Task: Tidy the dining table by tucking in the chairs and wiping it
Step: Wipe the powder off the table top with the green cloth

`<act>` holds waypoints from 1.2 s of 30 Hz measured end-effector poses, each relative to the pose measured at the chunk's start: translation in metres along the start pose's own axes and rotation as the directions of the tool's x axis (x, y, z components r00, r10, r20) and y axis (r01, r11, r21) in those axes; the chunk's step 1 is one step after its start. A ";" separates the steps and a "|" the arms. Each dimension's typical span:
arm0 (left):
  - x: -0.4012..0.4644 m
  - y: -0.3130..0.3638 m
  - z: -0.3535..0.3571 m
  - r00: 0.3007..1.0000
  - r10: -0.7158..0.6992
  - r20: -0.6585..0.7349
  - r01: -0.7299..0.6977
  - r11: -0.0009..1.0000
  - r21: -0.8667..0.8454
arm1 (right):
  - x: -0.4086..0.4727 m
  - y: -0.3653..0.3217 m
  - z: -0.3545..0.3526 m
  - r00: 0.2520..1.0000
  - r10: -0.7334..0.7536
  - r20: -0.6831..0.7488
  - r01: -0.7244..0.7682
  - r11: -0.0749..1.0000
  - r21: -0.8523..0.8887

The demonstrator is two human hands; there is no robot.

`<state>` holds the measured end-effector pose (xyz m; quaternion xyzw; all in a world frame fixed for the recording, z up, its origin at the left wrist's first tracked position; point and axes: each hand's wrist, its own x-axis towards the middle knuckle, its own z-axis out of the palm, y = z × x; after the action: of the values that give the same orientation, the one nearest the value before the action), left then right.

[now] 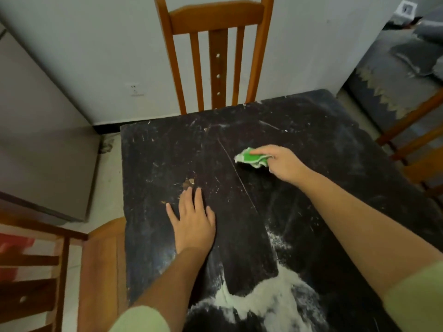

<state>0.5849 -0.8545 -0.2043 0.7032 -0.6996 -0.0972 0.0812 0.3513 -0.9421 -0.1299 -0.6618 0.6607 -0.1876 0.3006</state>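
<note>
A dark, scratched dining table [167,149] fills the middle of the view. My right hand [280,162] presses a crumpled green and white cloth [251,158] onto the tabletop right of centre. My left hand [194,221] lies flat on the table, palm down, fingers spread, holding nothing. White powder [271,298] is heaped near the table's front edge, with smears running up the right side. One wooden chair [217,51] stands tucked against the far edge. A second chair [96,267] sits at the left side with its seat partly under the table. A third chair [417,140] shows at the right edge.
A grey cabinet [43,140] stands at the left against the white wall, which has a socket [134,89]. A grey sofa with cushions [402,75] is at the back right. Pale floor shows between cabinet and table.
</note>
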 end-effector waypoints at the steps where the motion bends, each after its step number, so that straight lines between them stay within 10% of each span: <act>1: 0.001 -0.002 0.003 1.000 -0.009 0.003 0.009 1.000 0.022 | 0.009 0.003 0.008 0.999 0.024 -0.032 -0.024 0.999 -0.023; 10: 0.001 -0.001 0.001 1.000 0.000 0.025 -0.001 0.999 0.045 | -0.184 0.003 0.060 0.937 -0.216 0.274 0.231 0.973 -0.023; 15: 0.001 0.000 0.000 0.999 -0.008 0.044 0.006 0.999 0.043 | -0.200 -0.015 0.032 0.858 -0.115 0.501 0.009 0.978 0.209; 21: 0.003 0.000 0.002 1.000 -0.009 0.023 0.007 0.999 0.054 | -0.030 0.036 -0.021 0.996 0.036 -0.084 -0.034 0.999 0.023; 25: 0.002 0.000 0.002 1.000 0.002 -0.006 -0.002 0.999 0.051 | -0.017 0.066 -0.005 0.981 0.065 -0.184 -0.087 0.990 -0.113; 32: 0.000 0.002 -0.004 0.999 -0.012 0.039 0.011 1.000 0.026 | -0.216 0.026 0.039 0.965 -0.150 0.214 0.153 0.988 0.001; 36: 0.001 0.004 -0.006 0.999 -0.020 0.049 0.019 1.000 0.024 | -0.229 0.003 0.016 0.917 -0.068 0.394 -0.016 0.978 0.207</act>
<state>0.5830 -0.8554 -0.1975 0.7084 -0.6955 -0.1071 0.0545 0.3461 -0.7132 -0.1099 -0.6600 0.5535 -0.1202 0.4935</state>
